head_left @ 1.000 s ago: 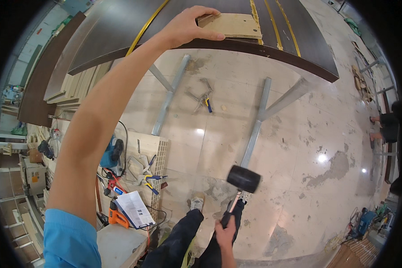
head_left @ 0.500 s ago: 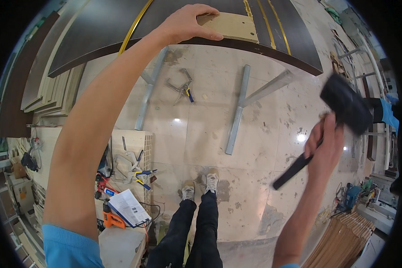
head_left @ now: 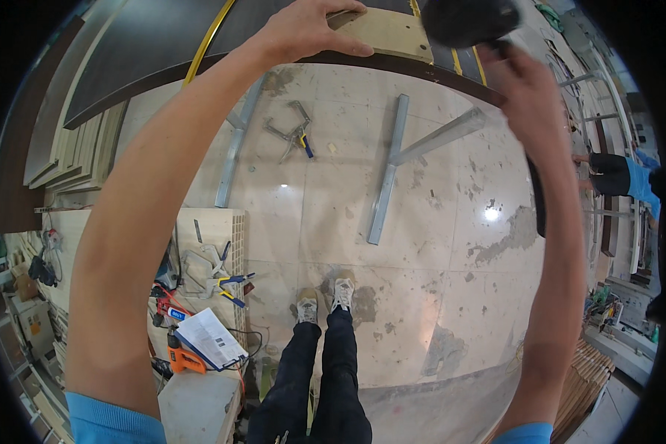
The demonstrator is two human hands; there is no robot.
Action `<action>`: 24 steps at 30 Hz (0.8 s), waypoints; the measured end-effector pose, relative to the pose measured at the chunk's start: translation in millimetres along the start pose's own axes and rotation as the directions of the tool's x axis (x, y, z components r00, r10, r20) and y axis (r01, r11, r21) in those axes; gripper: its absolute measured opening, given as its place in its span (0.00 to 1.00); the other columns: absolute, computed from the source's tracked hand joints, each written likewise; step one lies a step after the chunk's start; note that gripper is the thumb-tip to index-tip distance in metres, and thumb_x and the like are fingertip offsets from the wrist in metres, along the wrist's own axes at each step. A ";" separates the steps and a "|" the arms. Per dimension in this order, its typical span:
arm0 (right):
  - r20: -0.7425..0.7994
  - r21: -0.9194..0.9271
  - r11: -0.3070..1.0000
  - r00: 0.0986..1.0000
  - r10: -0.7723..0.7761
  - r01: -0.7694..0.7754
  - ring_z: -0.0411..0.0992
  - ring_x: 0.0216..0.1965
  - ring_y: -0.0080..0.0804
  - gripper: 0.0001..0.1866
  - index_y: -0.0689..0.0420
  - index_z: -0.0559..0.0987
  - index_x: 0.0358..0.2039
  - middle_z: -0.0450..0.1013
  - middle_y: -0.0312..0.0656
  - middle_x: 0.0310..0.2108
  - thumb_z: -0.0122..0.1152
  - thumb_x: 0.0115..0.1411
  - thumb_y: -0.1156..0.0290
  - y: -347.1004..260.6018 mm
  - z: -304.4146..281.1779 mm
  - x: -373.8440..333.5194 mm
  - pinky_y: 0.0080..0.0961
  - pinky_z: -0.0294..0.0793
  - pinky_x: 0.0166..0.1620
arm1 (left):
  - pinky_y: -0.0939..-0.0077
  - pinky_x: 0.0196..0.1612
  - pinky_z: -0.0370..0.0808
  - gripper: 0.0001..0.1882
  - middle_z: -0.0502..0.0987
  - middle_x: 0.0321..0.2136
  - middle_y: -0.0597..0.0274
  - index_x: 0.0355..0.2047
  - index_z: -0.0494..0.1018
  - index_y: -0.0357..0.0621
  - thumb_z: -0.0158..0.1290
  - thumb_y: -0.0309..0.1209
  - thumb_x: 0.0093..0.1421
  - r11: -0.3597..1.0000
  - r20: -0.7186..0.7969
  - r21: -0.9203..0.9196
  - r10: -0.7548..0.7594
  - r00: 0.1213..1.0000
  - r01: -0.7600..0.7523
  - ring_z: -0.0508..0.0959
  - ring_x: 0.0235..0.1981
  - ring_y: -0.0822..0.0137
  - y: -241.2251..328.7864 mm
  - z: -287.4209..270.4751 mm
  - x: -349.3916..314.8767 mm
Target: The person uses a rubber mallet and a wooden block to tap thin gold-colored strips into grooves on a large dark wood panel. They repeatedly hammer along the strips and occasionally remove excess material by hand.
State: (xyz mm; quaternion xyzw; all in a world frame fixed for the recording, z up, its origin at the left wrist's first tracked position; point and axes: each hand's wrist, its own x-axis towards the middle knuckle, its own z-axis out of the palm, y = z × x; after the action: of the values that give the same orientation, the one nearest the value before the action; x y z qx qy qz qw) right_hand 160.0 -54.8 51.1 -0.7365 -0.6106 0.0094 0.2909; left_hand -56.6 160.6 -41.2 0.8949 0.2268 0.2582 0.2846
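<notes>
My left hand (head_left: 303,31) grips the left end of a light wooden block (head_left: 388,33), thumb along the near side and fingers over the far side. The block has small dark holes and lies at the near edge of a dark panel (head_left: 144,63). In my right hand (head_left: 529,89), blurred by motion, is a black mallet (head_left: 470,21). Its head hangs over the panel, just right of the block. The handle shows partly behind my right forearm. Yellow strips (head_left: 213,37) run across the panel on both sides of the block.
Metal legs (head_left: 389,174) stand under the panel. A clamp (head_left: 294,133) lies on the floor. To my left, a bench holds more clamps (head_left: 218,270), a clipboard with paper (head_left: 211,340) and an orange power tool (head_left: 185,358). Another person (head_left: 618,177) is at the far right.
My right hand has swung the mallet up and forward, from the right side to over the panel beside the block. My left hand stays on the block; the view has shifted slightly.
</notes>
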 end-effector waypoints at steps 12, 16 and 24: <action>-0.106 0.144 0.986 0.990 0.097 -0.082 0.66 0.24 0.26 0.26 0.61 0.83 0.40 0.70 0.36 0.23 0.63 0.71 0.46 21.8 10.5 5.4 0.28 0.64 0.30 | 0.59 0.66 0.72 0.39 0.80 0.56 0.46 0.55 0.81 0.37 0.76 0.48 0.47 0.992 -0.065 0.112 0.059 0.996 -0.052 0.77 0.60 0.47 2.2 0.1 -1.2; -0.092 0.124 0.984 0.986 0.141 -0.129 0.68 0.28 0.33 0.26 0.62 0.83 0.44 0.72 0.42 0.26 0.62 0.71 0.47 27.3 1.4 9.8 0.30 0.66 0.34 | 0.62 0.61 0.75 0.38 0.82 0.51 0.47 0.54 0.80 0.36 0.76 0.45 0.47 0.998 -0.017 0.039 0.045 0.999 -0.044 0.80 0.55 0.50 13.2 -6.8 -2.6; 0.034 0.361 0.872 0.939 0.342 -0.331 0.55 0.14 0.12 0.25 0.64 0.83 0.47 0.59 0.25 0.18 0.64 0.73 0.50 24.6 -21.5 -1.2 0.18 0.51 0.17 | 0.64 0.57 0.76 0.37 0.83 0.48 0.46 0.52 0.79 0.32 0.76 0.42 0.46 0.979 -0.018 -0.198 0.035 0.999 -0.038 0.82 0.51 0.54 32.0 11.4 20.7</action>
State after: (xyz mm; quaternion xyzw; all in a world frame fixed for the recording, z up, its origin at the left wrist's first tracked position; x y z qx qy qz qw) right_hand 189.6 -67.0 57.7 -0.7654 -0.4563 0.1606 0.4245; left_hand -25.7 144.0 -22.3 0.8642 0.1855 0.2911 0.3662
